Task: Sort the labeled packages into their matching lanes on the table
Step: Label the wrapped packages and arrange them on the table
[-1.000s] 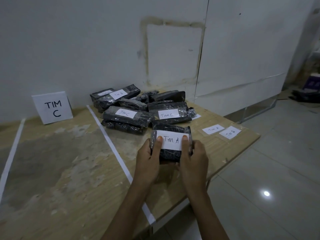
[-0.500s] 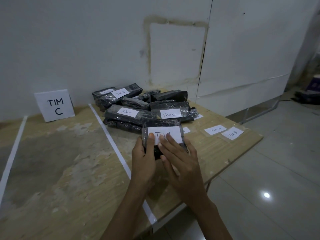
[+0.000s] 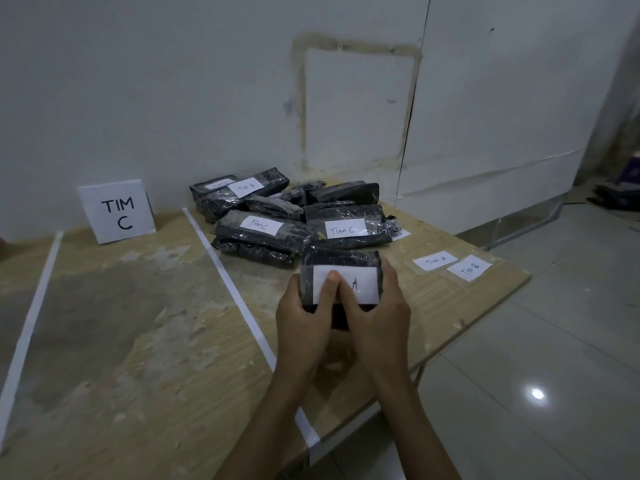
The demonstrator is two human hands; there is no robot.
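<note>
A black plastic-wrapped package (image 3: 341,263) with a white label, of which only the letter A shows, is held above the wooden table (image 3: 138,323) by both hands. My left hand (image 3: 304,320) grips its left side with the thumb on the label. My right hand (image 3: 377,317) grips its right side, thumb also on the label. Behind it lies a pile of several black packages (image 3: 287,213), two labeled TIM C (image 3: 343,231) and one TIM B (image 3: 246,186). A white TIM C sign (image 3: 116,211) stands at the back of the lane left of the pile.
White tape lines (image 3: 228,282) divide the table into lanes. Loose labels TIM A (image 3: 435,260) and TIM B (image 3: 470,270) lie flat near the table's right edge. A white wall stands behind the table; grey tiled floor (image 3: 536,375) lies to the right.
My right hand slid from lying across the label to gripping the package's right side. Both thumbs now press on the label, and the package sits a little further right.
</note>
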